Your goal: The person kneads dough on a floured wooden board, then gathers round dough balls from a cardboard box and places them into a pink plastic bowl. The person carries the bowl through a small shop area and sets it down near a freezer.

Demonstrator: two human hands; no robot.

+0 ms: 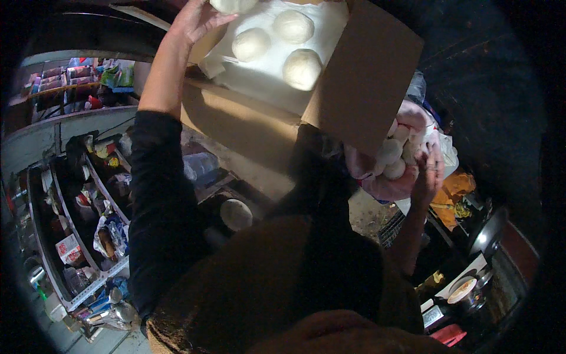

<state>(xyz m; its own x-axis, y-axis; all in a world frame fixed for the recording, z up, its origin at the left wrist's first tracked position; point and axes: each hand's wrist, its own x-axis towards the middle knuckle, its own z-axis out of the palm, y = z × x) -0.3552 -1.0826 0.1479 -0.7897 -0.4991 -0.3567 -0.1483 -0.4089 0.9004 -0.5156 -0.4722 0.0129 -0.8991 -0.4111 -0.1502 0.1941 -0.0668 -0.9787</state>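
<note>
My left hand (pixel 199 20) is at the top edge of the view, its fingers around a pale round bun or dough ball (pixel 233 5) that is partly cut off. Below and right of it, a cardboard box (pixel 247 119) stands open, lined with a white sheet (pixel 265 84). Three similar pale balls (pixel 302 69) sit apart on that sheet. To the right, my right hand (pixel 430 168), blurred, reaches to a pink bag (pixel 393 188) holding several pale balls (pixel 390 151). Whether its fingers grip one cannot be made out.
A raised box flap (pixel 362 75) partly covers the bag. At left stands a metal rack (pixel 95 292) crowded with packets. A pale round object (pixel 236 215) lies low by my body. Lower right hold a metal lid (pixel 488 232) and an orange cloth or bag (pixel 453 190).
</note>
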